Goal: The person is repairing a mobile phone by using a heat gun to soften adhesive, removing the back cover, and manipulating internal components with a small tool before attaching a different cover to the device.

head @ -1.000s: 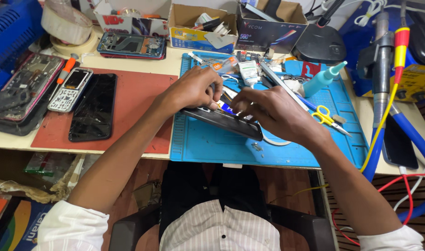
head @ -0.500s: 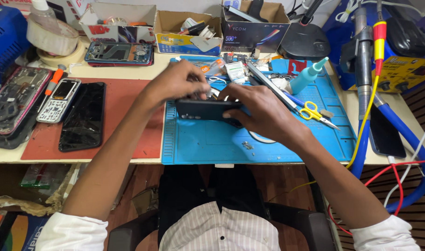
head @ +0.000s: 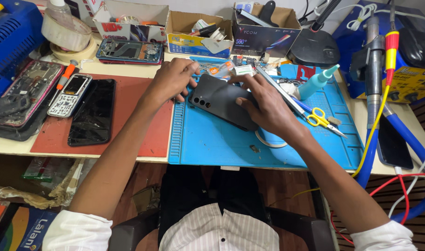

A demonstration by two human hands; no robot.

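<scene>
A dark grey smartphone with three camera lenses lies back-up over the blue work mat. My left hand grips its upper left end, fingers curled around the edge. My right hand covers its right end, thumb pressed on the back panel. Both hands hold the phone slightly tilted, just above or on the mat.
A red mat at left carries a black cracked phone and a keypad phone. Opened phone frames lie far left. Yellow scissors, a teal squeeze bottle, cardboard boxes, tape rolls and hoses crowd the desk.
The phone was held edge-up between both hands; it has now been turned so its back panel with the lenses faces up, lying flatter on the blue mat.
</scene>
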